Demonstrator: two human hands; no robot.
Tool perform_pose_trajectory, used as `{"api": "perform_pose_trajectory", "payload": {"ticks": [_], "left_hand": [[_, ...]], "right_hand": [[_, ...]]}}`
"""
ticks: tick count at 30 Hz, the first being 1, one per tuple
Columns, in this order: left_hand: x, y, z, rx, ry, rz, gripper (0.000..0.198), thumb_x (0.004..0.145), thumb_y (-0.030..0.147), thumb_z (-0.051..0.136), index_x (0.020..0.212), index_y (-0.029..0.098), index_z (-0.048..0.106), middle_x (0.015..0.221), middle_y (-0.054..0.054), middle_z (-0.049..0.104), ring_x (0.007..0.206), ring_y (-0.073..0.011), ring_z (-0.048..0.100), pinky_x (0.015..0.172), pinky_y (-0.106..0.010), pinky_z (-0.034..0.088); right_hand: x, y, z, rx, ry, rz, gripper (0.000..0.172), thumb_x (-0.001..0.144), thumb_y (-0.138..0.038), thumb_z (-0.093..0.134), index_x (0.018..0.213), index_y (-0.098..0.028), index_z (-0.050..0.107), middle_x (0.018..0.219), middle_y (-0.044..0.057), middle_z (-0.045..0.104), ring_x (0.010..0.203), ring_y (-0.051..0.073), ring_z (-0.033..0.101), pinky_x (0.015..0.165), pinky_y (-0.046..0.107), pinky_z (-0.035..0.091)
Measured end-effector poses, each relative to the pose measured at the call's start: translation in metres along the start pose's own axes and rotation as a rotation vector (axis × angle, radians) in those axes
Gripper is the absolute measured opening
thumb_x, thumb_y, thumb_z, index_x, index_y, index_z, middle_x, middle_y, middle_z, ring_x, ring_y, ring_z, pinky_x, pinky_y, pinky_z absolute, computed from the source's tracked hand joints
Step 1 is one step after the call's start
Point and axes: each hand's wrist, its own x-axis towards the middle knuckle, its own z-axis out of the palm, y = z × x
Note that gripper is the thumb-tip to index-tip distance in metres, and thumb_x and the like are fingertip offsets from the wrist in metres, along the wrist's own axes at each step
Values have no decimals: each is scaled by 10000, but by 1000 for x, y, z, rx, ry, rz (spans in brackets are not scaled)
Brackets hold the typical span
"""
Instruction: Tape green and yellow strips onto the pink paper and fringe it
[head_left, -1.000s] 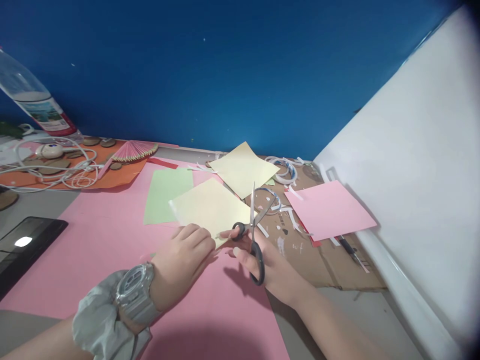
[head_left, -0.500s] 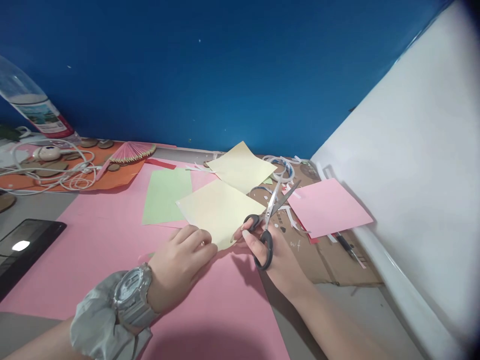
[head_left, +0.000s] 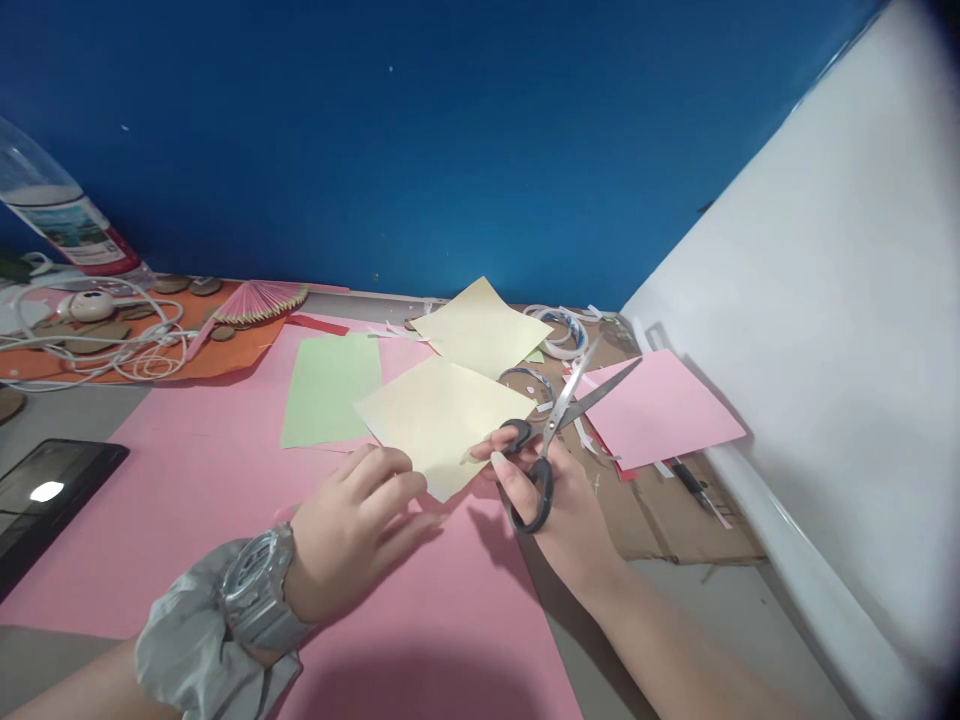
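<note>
A pale yellow paper square [head_left: 442, 415] lies cornerwise in front of me, its near corner between my hands. My left hand [head_left: 360, 525], with a grey watch and a scrunchie at the wrist, rests by its lower left edge. The fingers are slightly bent and the thumb is stretched apart from them. In my right hand [head_left: 559, 500] is a pair of black-handled scissors [head_left: 551, 425], blades parted and pointing up and right. My right fingertips reach the paper's lower right edge. A second yellow square [head_left: 482, 325] lies just behind, partly overlapped.
Under the work is a large pink sheet [head_left: 210, 500], with green paper [head_left: 334, 390] on it. Right are a cardboard piece [head_left: 652, 525], pink squares [head_left: 664, 410], a pen [head_left: 694, 485] and a tape roll [head_left: 566, 335]. Left are a phone [head_left: 56, 500], cables [head_left: 157, 340], a folded fan [head_left: 259, 303] and a bottle [head_left: 71, 225].
My left thumb has straightened and moved away from the fingers. The scissors and my right hand have shifted a little right, and the blades now point further right.
</note>
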Motion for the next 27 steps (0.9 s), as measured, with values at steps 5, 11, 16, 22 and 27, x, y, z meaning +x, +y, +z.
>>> {"api": "perform_pose_trajectory", "payload": {"ticks": [5,11,16,22,27], "left_hand": [[4,16,-4,-694,-220,-550,401,915,465,356,645,177,427,575,12,454,494,-95,404,499,-240,352],[7,17,6,-1522,-492,-959,577,876,618,219,867,142,546,609,-33,587,342,-74,400,321,-196,321],[10,13,8,-1223,-393,-937,443,853,523,470,619,147,482,412,32,487,335,-65,435,390,-184,354],[10,14,8,-932,-310,-785,360,900,441,435,687,156,489,479,22,558,401,-84,498,470,-219,424],[11,14,4,-873,-245,-764,331,911,401,421,706,157,512,475,25,550,434,-101,523,503,-235,446]], "right_hand": [[3,-1,-3,-123,114,-109,142,840,-310,566,805,-176,601,842,39,702,721,129,658,676,221,515],[-2,-3,-2,-104,97,-127,105,853,-275,559,822,-194,617,829,13,707,715,124,671,685,214,523],[-6,-2,1,-73,-37,-102,58,856,-275,576,893,-231,587,884,-19,679,754,111,658,690,201,511],[-6,3,3,-11,-45,-151,67,882,-280,545,931,-235,542,964,2,608,959,140,596,888,267,459],[2,6,-3,91,162,-7,139,875,-369,545,874,-231,522,956,18,573,896,160,602,779,284,517]]}}
